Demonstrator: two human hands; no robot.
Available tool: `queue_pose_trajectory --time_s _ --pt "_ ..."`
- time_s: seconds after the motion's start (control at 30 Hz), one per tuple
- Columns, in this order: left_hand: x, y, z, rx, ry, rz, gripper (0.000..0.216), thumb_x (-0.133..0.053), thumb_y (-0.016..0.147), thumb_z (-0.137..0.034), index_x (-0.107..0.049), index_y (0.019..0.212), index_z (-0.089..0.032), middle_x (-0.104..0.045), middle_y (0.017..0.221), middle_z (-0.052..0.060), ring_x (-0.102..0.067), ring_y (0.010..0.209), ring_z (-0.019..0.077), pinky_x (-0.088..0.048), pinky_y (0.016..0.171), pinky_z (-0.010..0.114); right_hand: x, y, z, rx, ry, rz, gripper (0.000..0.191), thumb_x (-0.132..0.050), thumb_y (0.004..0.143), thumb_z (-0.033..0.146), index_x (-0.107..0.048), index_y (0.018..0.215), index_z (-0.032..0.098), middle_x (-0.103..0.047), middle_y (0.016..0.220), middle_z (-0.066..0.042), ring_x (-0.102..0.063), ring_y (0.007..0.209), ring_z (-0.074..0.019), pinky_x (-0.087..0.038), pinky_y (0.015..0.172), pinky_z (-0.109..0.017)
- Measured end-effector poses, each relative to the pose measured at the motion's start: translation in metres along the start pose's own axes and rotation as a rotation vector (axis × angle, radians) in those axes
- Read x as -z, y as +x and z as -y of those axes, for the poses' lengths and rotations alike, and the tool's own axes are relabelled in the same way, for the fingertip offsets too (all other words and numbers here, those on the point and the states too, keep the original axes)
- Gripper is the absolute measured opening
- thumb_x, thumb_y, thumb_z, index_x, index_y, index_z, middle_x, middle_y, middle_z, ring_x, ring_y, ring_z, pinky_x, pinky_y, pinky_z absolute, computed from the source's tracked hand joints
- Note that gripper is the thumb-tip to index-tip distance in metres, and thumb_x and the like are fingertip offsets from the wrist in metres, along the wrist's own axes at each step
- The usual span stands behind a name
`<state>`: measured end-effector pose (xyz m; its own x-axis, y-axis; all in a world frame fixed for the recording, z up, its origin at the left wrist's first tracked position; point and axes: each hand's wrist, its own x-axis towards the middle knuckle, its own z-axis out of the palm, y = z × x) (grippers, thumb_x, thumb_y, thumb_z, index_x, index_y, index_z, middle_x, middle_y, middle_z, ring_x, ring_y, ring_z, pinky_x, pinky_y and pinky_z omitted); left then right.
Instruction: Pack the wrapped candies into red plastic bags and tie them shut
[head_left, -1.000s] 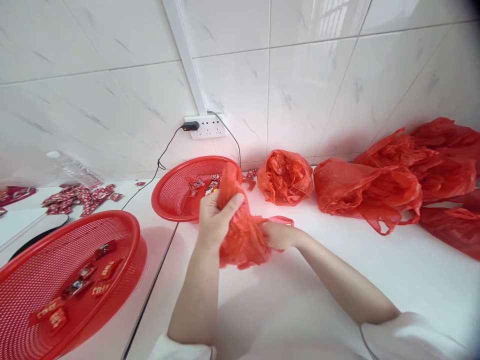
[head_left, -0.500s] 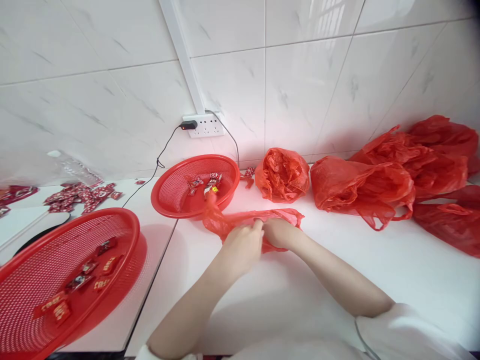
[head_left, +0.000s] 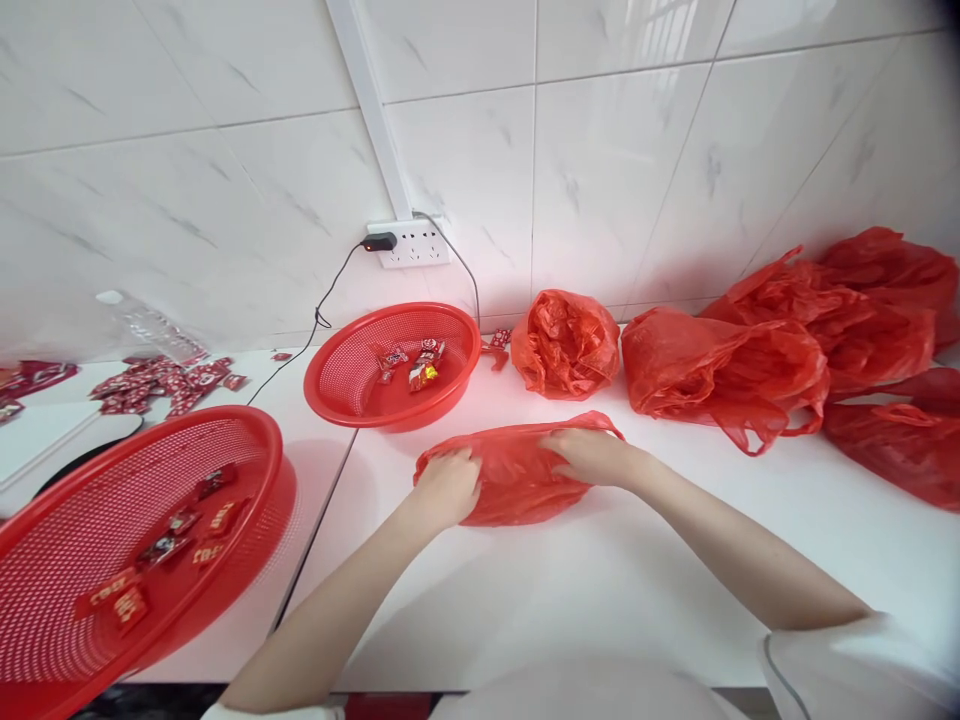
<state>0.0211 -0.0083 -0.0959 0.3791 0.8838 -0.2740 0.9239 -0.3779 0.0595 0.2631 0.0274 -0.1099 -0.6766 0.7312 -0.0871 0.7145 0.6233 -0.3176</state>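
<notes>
A thin red plastic bag (head_left: 517, 475) lies spread sideways on the white table in front of me. My left hand (head_left: 448, 487) grips its left end, fingers curled over the edge. At the other end, my right hand (head_left: 589, 455) has its fingers bent into the bag's upper edge, the tips partly hidden by the film. Just behind the bag stands a small red mesh basket (head_left: 337, 405) with several wrapped candies (head_left: 422, 374) in it.
At the left is a larger red basket (head_left: 259, 440) holding several wrapped packets (head_left: 129, 605). Small red packets (head_left: 150, 385) and a clear bottle (head_left: 154, 328) lie behind it. Crumpled red bags (head_left: 566, 345) line the wall to the right. A cable runs from a power socket (head_left: 412, 245).
My hands have moved apart, the left one leftward and the right one rightward. Between them the red bag has gone from bunched to stretched wide, and its left end has left the small basket's rim.
</notes>
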Motion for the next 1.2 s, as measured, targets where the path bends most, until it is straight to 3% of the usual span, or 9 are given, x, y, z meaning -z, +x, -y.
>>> queue_pose_trajectory --time_s 0.1,0.2,0.3,0.43,0.63,0.77,0.87,1.0,1.2 --pt "-0.009 0.006 -0.013 0.031 -0.085 -0.144 0.046 -0.041 0.091 -0.039 -0.055 0.124 -0.010 -0.057 0.122 0.020 -0.058 0.111 0.0329 -0.045 0.091 0.043 0.000 0.001 0.012 0.224 -0.059 -0.087 0.026 -0.045 0.091 0.012 -0.066 0.103 0.019 -0.068 0.098 -0.008 -0.063 0.090 -0.0212 -0.048 0.074 -0.032" --pt "-0.026 0.012 -0.010 -0.039 -0.144 -0.059 0.095 -0.067 0.068 -0.053 -0.030 0.145 -0.011 -0.032 0.150 0.022 -0.030 0.138 0.0385 -0.032 0.108 0.049 -0.006 0.004 0.007 0.390 -0.074 -0.154 0.033 -0.058 0.087 0.030 -0.062 0.119 0.023 -0.057 0.131 -0.012 -0.050 0.122 -0.0288 -0.037 0.102 -0.045" --pt "-0.041 0.017 0.006 -0.136 -0.217 0.143 0.104 -0.065 0.069 -0.040 -0.008 0.153 -0.019 -0.002 0.160 0.013 -0.010 0.146 0.0336 -0.025 0.112 0.048 -0.022 0.010 -0.018 0.319 -0.025 -0.115 0.082 -0.073 0.068 0.056 -0.048 0.138 0.021 -0.040 0.147 -0.016 -0.033 0.135 -0.0382 -0.020 0.112 -0.057" --pt "-0.047 0.018 0.028 -0.182 -0.396 0.189 0.090 -0.055 0.076 -0.024 -0.010 0.153 -0.026 -0.014 0.160 0.006 -0.025 0.143 0.0258 -0.029 0.113 0.040 -0.047 0.013 -0.050 0.148 0.113 -0.051 0.100 -0.066 0.068 0.068 -0.040 0.143 0.007 -0.045 0.141 -0.025 -0.043 0.130 -0.0381 -0.030 0.109 -0.053" --pt "-0.045 0.020 0.049 -0.187 -1.086 -0.056 0.043 -0.060 0.081 -0.046 -0.063 0.115 -0.019 -0.058 0.134 0.011 -0.049 0.129 0.0243 -0.033 0.111 0.040 -0.056 0.010 -0.051 0.191 0.210 -0.184 0.063 -0.052 0.088 0.054 -0.049 0.137 0.015 -0.054 0.136 -0.016 -0.050 0.126 -0.0280 -0.037 0.108 -0.043" --pt "-0.033 0.024 0.061 0.270 -1.737 -0.190 0.060 -0.052 0.081 -0.066 -0.058 0.103 -0.011 -0.070 0.103 0.019 -0.070 0.082 0.0187 -0.056 0.076 0.029 -0.059 0.009 -0.051 0.157 0.082 -0.409 0.036 -0.038 0.097 0.035 -0.061 0.118 0.018 -0.061 0.125 -0.013 -0.057 0.115 -0.0231 -0.045 0.100 -0.039" --pt "-0.015 0.026 0.066 0.469 -2.066 -0.199 0.066 -0.046 0.080 -0.072 -0.057 0.098 -0.009 -0.070 0.096 0.020 -0.063 0.052 0.0098 -0.053 0.050 0.018 -0.062 0.008 -0.056 0.117 -0.029 -0.619 0.030 -0.038 0.097 0.029 -0.065 0.106 0.017 -0.063 0.115 -0.014 -0.062 0.103 -0.0217 -0.051 0.091 -0.036" --pt "-0.004 0.028 0.065 0.432 -2.307 -0.429 0.048 -0.051 0.087 -0.054 -0.059 0.104 -0.010 -0.071 0.089 0.014 -0.070 0.070 0.0155 -0.057 0.060 0.019 -0.065 0.007 -0.062 0.114 -0.063 -0.716 0.026 -0.041 0.095 0.024 -0.065 0.102 0.016 -0.064 0.109 -0.014 -0.063 0.098 -0.0214 -0.053 0.086 -0.034" --pt "-0.032 0.033 0.063 0.421 -2.317 -0.766 0.013 -0.053 0.072 -0.008 -0.060 0.081 -0.014 -0.071 0.079 0.005 -0.069 0.071 0.0150 -0.058 0.070 0.026 -0.069 0.011 -0.068 0.130 -0.064 -0.820 0.022 -0.044 0.093 0.022 -0.064 0.098 0.018 -0.064 0.105 -0.012 -0.065 0.092 -0.0202 -0.056 0.080 -0.034"
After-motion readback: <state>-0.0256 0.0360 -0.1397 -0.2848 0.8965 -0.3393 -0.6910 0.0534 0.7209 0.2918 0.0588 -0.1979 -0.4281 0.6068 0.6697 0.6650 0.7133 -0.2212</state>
